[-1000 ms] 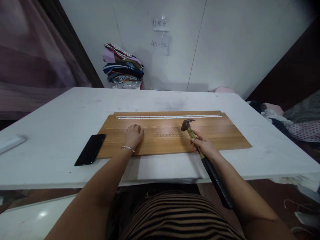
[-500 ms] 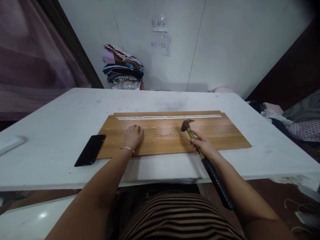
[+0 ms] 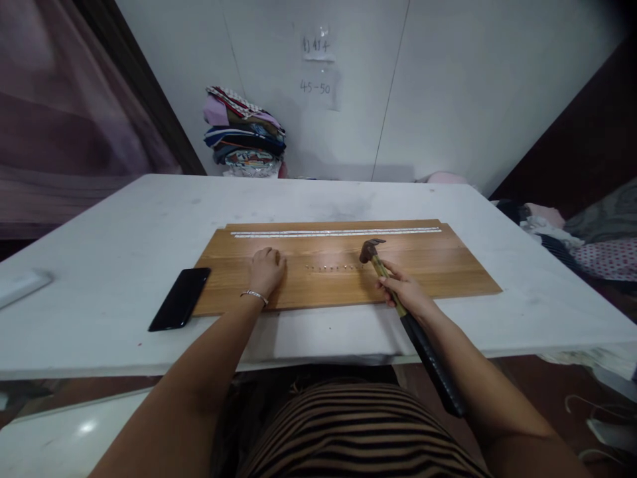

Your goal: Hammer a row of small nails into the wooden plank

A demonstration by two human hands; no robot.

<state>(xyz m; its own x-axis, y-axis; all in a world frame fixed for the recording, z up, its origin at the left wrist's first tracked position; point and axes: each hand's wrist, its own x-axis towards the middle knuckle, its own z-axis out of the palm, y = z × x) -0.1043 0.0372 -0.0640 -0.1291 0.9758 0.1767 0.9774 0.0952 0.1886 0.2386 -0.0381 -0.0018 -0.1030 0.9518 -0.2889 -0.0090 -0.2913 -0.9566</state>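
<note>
My right hand (image 3: pixel 402 284) is wrapped round the yellow-green shaft of a claw hammer (image 3: pixel 382 267), below its rusty head. The hammer's black grip runs back along my forearm. Its head is at the right end of a row of several small nails (image 3: pixel 331 268) on the wooden board (image 3: pixel 423 265); I cannot tell whether it touches the last one. Left of the row, my left hand (image 3: pixel 267 269) rests on the board with its fingers curled under. Whatever it may hold is hidden.
Two white measuring strips (image 3: pixel 338 233) lie along the board's far edge. A black phone (image 3: pixel 180 299) lies by the left edge, partly against the board. A white object (image 3: pixel 22 285) is at the table's far left. Folded cloths (image 3: pixel 243 136) are stacked by the wall.
</note>
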